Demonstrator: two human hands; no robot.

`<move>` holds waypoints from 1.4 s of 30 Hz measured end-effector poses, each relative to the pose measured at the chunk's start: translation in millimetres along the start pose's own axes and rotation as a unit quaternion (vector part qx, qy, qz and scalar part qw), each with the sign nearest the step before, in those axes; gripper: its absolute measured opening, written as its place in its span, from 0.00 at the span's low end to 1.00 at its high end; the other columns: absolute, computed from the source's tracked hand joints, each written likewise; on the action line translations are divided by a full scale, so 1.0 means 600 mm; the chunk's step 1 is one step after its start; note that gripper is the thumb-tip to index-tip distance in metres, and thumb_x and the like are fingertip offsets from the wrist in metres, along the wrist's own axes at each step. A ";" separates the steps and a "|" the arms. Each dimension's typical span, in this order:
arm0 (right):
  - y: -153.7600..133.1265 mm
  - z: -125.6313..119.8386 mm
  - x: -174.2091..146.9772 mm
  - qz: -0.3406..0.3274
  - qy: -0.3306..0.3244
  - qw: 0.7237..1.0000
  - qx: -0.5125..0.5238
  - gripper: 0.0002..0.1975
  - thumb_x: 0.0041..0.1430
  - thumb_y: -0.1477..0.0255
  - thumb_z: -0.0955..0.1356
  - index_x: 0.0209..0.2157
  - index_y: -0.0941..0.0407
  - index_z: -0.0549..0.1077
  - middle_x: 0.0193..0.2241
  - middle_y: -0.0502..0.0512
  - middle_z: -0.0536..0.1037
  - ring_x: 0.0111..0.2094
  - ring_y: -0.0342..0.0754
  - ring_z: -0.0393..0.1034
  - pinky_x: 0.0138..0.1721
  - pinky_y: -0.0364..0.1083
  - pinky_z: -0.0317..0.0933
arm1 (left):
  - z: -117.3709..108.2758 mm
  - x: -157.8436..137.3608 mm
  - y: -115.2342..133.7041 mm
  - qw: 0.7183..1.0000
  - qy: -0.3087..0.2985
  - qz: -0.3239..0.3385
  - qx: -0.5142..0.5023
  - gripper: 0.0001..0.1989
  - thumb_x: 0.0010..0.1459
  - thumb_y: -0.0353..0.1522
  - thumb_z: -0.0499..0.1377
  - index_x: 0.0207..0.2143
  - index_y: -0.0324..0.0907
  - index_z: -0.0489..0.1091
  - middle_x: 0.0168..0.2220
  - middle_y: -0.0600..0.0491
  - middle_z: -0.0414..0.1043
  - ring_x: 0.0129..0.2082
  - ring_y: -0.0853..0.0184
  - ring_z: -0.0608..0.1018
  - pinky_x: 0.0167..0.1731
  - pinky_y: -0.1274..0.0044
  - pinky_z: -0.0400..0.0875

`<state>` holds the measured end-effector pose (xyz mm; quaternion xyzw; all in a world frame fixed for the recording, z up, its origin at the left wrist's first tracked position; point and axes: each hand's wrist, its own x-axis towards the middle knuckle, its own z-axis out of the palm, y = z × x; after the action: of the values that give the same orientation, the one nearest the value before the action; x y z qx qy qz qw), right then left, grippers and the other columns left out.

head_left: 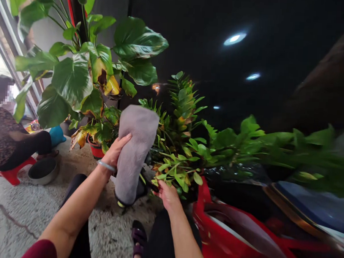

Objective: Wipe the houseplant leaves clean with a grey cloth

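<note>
My left hand [118, 153], a pale bracelet [106, 165] on its wrist, is closed on a grey fuzzy insole [135, 146]. The thumb lies across its face, and the insole stands tilted with its wide end up. Behind its lower end shows a black shoe-like thing [141, 187] with yellow-green edging, mostly hidden. Just to the right, my right hand [168, 194] has its fingers closed by the dark edge of that black thing. What they pinch there is too dark to make out.
Leafy potted plants [188, 145] run along a dark glossy wall. A red bag [236, 230] stands at my right. On the left, a person [6, 137] sits on a red stool [16, 171] near a grey basin [43, 171]. My sandalled foot [138, 239] is on concrete.
</note>
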<state>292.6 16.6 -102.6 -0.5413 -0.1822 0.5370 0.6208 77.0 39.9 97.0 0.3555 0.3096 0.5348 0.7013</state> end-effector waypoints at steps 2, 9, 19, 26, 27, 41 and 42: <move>-0.002 0.005 -0.003 -0.003 0.002 1.000 0.002 0.11 0.36 0.70 0.75 0.26 0.56 0.75 0.19 0.53 0.80 0.19 0.49 0.75 0.17 0.42 0.65 | 0.022 0.032 0.007 0.999 -0.010 0.024 0.033 0.19 0.48 0.35 0.74 0.41 0.35 0.79 0.29 0.52 0.80 0.29 0.65 0.80 0.36 0.75 0.76; -0.004 -0.005 0.001 -0.005 -0.008 1.000 0.010 0.12 0.32 0.70 0.76 0.24 0.56 0.74 0.17 0.52 0.79 0.17 0.47 0.72 0.15 0.42 0.64 | -0.071 -0.014 -0.163 0.979 0.002 -0.175 0.102 0.25 0.35 0.39 0.77 0.34 0.35 0.78 0.28 0.48 0.80 0.27 0.62 0.79 0.34 0.71 0.74; -0.007 0.002 -0.005 -0.021 -0.016 1.000 0.016 0.14 0.35 0.67 0.77 0.26 0.56 0.76 0.20 0.53 0.81 0.20 0.49 0.75 0.17 0.42 0.65 | 0.008 0.012 -0.003 0.992 -0.055 0.032 0.112 0.32 0.36 0.40 0.77 0.45 0.37 0.77 0.37 0.48 0.81 0.36 0.58 0.81 0.40 0.71 0.74; -0.009 -0.006 0.001 -0.012 -0.010 1.000 0.024 0.15 0.30 0.68 0.78 0.24 0.55 0.75 0.18 0.52 0.80 0.17 0.49 0.73 0.16 0.44 0.65 | -0.070 -0.021 -0.137 0.976 -0.026 -0.108 0.186 0.25 0.34 0.38 0.76 0.36 0.38 0.78 0.32 0.50 0.81 0.32 0.61 0.79 0.38 0.71 0.73; -0.009 -0.009 0.003 -0.008 -0.004 1.000 0.021 0.15 0.30 0.69 0.78 0.24 0.55 0.75 0.18 0.51 0.79 0.16 0.48 0.72 0.16 0.44 0.65 | -0.084 -0.038 -0.151 0.971 -0.045 -0.140 0.187 0.25 0.32 0.38 0.77 0.35 0.38 0.79 0.31 0.50 0.81 0.31 0.61 0.79 0.38 0.71 0.73; -0.012 0.006 -0.007 -0.025 -0.030 0.998 0.048 0.13 0.35 0.66 0.76 0.25 0.56 0.76 0.20 0.56 0.80 0.19 0.49 0.74 0.19 0.44 0.65 | -0.020 0.029 -0.083 0.985 -0.017 -0.030 0.171 0.25 0.35 0.37 0.76 0.38 0.40 0.77 0.30 0.53 0.80 0.28 0.63 0.78 0.36 0.72 0.73; -0.011 0.003 -0.006 -0.020 -0.019 0.999 0.037 0.12 0.34 0.66 0.76 0.24 0.56 0.76 0.19 0.55 0.80 0.18 0.49 0.73 0.18 0.44 0.65 | -0.038 0.021 -0.110 0.979 -0.012 -0.063 0.195 0.24 0.35 0.36 0.75 0.37 0.40 0.77 0.30 0.53 0.80 0.29 0.63 0.78 0.35 0.72 0.73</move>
<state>293.0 15.3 -95.2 -0.5035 -0.1845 0.5413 0.6476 96.2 44.3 28.8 0.4717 0.4209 0.4144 0.6547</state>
